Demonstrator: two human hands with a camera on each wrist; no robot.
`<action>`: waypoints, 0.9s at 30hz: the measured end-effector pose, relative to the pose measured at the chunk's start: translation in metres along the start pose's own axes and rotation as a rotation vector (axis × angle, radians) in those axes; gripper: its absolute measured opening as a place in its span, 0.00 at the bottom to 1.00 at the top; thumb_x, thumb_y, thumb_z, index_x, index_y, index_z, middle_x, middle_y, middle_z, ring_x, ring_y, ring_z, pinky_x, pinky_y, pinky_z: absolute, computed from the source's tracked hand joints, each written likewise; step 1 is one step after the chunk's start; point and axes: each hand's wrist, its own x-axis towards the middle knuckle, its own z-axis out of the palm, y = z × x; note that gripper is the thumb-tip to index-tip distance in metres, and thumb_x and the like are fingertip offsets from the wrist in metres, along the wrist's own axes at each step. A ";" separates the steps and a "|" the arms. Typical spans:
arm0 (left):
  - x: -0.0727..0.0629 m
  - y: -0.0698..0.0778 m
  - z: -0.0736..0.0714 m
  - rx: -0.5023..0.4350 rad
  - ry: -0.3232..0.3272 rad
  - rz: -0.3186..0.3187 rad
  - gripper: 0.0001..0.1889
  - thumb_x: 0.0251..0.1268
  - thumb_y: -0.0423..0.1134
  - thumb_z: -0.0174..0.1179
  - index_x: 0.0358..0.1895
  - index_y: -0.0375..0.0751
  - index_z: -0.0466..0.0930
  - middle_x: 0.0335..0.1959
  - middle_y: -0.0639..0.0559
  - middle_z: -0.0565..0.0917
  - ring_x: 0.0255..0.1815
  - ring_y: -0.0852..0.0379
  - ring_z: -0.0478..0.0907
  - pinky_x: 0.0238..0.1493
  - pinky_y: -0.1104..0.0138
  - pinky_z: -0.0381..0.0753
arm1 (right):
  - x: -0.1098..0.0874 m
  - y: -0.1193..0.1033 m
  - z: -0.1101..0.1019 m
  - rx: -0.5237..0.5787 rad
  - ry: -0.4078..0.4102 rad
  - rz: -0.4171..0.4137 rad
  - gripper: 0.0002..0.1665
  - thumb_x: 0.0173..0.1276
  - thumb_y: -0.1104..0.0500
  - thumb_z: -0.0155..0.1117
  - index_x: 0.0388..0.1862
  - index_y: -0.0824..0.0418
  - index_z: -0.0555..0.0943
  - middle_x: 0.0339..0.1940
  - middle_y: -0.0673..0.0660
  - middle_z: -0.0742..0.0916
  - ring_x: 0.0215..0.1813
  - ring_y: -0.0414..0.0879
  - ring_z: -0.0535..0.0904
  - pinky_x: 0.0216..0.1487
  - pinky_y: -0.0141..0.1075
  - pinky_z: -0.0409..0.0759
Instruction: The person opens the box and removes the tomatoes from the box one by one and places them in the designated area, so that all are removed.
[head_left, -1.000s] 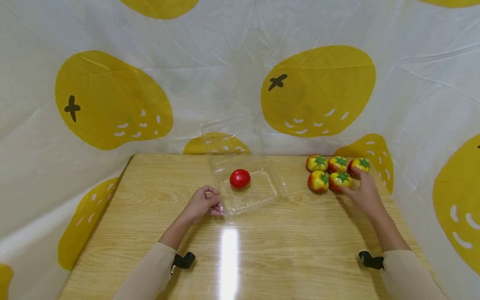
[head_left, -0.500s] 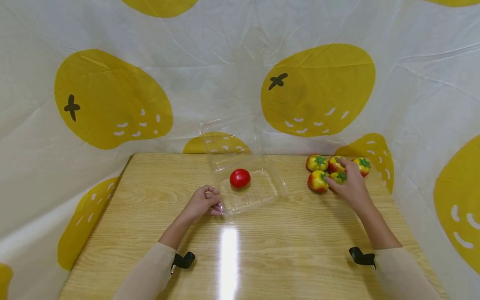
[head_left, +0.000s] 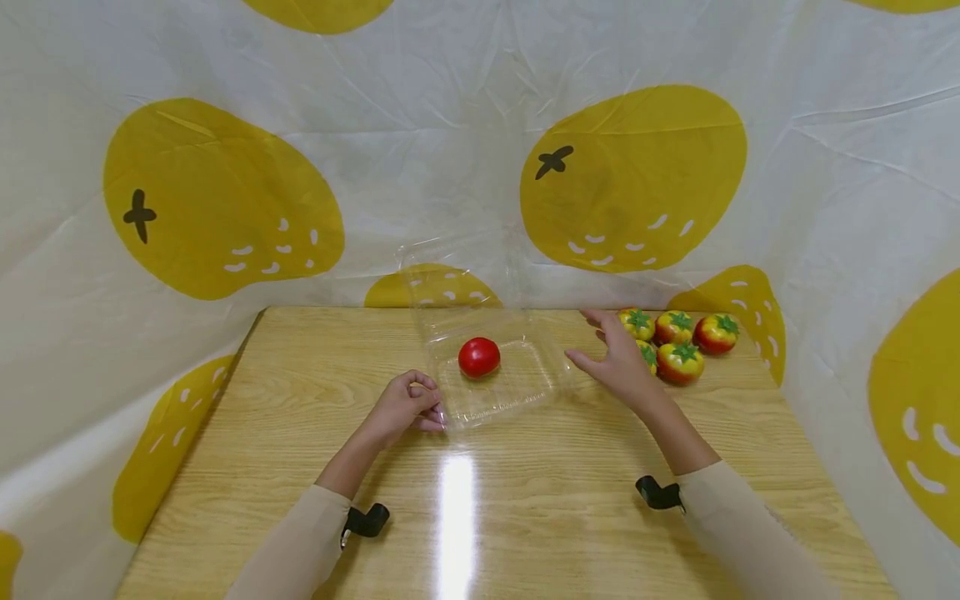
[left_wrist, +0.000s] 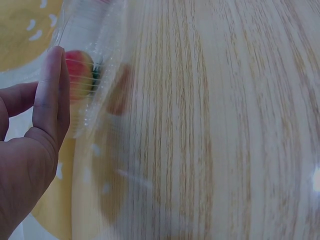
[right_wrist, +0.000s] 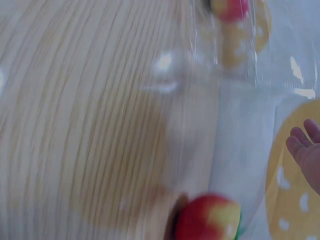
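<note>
A clear plastic clamshell container (head_left: 510, 400) lies open on the wooden table, lid raised against the back cloth. Inside it sits one toy tomato (head_left: 479, 357), red side up; through the container's wall, the left wrist view shows yellow and green on this tomato (left_wrist: 79, 74). My left hand (head_left: 405, 408) is at the container's left front corner, fingers straight along its wall in the left wrist view. Holding nothing, my right hand (head_left: 618, 362) reaches between the container and the other toy tomatoes, thumb and fingers apart. It partly covers the nearest tomatoes.
Several red-yellow toy tomatoes (head_left: 680, 364) with green leaf tops stand in two rows at the back right of the table (head_left: 570, 500). A white cloth (head_left: 450, 125) printed with yellow fruit hangs behind and at both sides. Black wrist mounts (head_left: 367, 521) stick out from the sleeves.
My right hand has moved left across the toy tomatoes to the container's right side, its fingers spreading. The left hand, the container and the tomato in it have stayed put.
</note>
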 end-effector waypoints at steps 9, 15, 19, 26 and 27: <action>0.000 0.000 -0.001 0.003 -0.002 0.005 0.10 0.77 0.26 0.54 0.54 0.27 0.65 0.27 0.47 0.83 0.26 0.53 0.85 0.35 0.56 0.93 | 0.023 -0.021 0.044 0.010 -0.137 -0.004 0.46 0.69 0.54 0.74 0.78 0.65 0.62 0.76 0.66 0.69 0.76 0.64 0.68 0.78 0.59 0.69; 0.001 -0.002 -0.001 -0.002 0.000 0.006 0.09 0.77 0.25 0.54 0.53 0.28 0.65 0.27 0.47 0.83 0.26 0.53 0.85 0.34 0.57 0.93 | 0.035 -0.034 0.064 -0.027 -0.208 0.013 0.48 0.67 0.54 0.76 0.78 0.66 0.62 0.77 0.67 0.70 0.74 0.67 0.70 0.75 0.60 0.72; 0.001 -0.002 -0.001 -0.010 0.002 0.003 0.09 0.77 0.25 0.54 0.53 0.28 0.65 0.26 0.47 0.83 0.25 0.53 0.85 0.33 0.58 0.93 | 0.044 -0.035 0.078 -0.033 -0.269 0.052 0.50 0.67 0.53 0.76 0.79 0.68 0.61 0.77 0.68 0.69 0.74 0.67 0.71 0.72 0.59 0.76; 0.002 -0.001 -0.001 -0.008 0.005 -0.006 0.09 0.77 0.25 0.54 0.53 0.29 0.65 0.26 0.47 0.83 0.26 0.53 0.85 0.33 0.57 0.93 | 0.054 -0.032 0.099 -0.004 -0.344 0.114 0.52 0.65 0.54 0.78 0.78 0.70 0.60 0.78 0.69 0.70 0.73 0.67 0.72 0.72 0.57 0.77; 0.002 -0.001 -0.001 -0.008 0.006 -0.006 0.09 0.77 0.25 0.54 0.53 0.29 0.65 0.26 0.47 0.83 0.26 0.53 0.85 0.34 0.57 0.93 | 0.055 -0.032 0.101 -0.002 -0.348 0.126 0.52 0.64 0.54 0.78 0.78 0.70 0.61 0.78 0.69 0.70 0.73 0.67 0.72 0.72 0.57 0.76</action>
